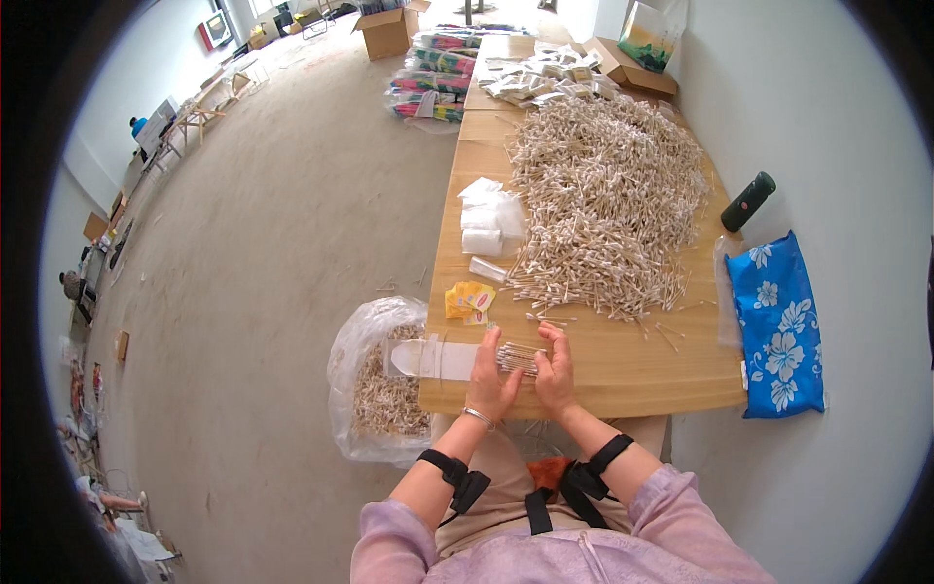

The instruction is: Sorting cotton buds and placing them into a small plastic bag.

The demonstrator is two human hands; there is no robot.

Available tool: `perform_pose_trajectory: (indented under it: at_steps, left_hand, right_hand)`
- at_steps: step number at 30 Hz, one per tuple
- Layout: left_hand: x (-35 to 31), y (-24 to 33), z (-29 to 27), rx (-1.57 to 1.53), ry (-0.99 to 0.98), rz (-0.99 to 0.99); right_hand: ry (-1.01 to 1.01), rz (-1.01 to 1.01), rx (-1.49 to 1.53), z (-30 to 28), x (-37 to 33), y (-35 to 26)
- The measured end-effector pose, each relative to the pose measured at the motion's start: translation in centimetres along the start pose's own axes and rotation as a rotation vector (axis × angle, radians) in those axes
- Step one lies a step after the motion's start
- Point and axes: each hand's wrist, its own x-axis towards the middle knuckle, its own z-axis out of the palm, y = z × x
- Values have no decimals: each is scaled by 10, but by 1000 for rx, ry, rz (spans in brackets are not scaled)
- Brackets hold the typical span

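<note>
A small bundle of cotton swabs (519, 357) lies level between my two hands at the table's near edge. My left hand (493, 378) presses on the left ends of the swabs, its fingers fairly straight. On the right ends rests my right hand (555, 372), palm turned inward, so both hands hold the bundle together. Just left of my left hand, a flat white strip with a rounded clear end (428, 358) sticks out past the table edge. Yellow printed cards (469, 300) lie beyond my left hand. A large heap of loose cotton swabs (608, 204) covers the table farther off.
Clear plastic bags (489, 216) lie left of the heap; packed pouches (550, 76) sit behind it. A plastic sack of swabs (379, 389) stands below the table's left edge. At right are a dark bottle (748, 201) and a blue flowered package (778, 326) by the wall.
</note>
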Motion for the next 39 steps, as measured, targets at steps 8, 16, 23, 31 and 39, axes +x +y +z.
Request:
perform_pose_trajectory:
  at_steps: [8, 16, 23, 31, 39]
  left_hand:
    - [6, -13, 14, -587, 123, -273]
    - [6, -20, 14, -992, 287, -405]
    - [12, -18, 12, -1022, 321, -423]
    - [8, -22, 20, -902, 250, -323]
    - [9, -22, 14, -1011, 276, -373]
  right_hand:
    - [11, 59, 194, 15, 3, -2]
    - [-83, -129, -498, 13, -10, -13]
    - [-83, -68, -192, 10, -4, -13]
    - [-60, 49, 156, 18, 1, -4]
    - [-184, -68, -73, 0, -9, -12]
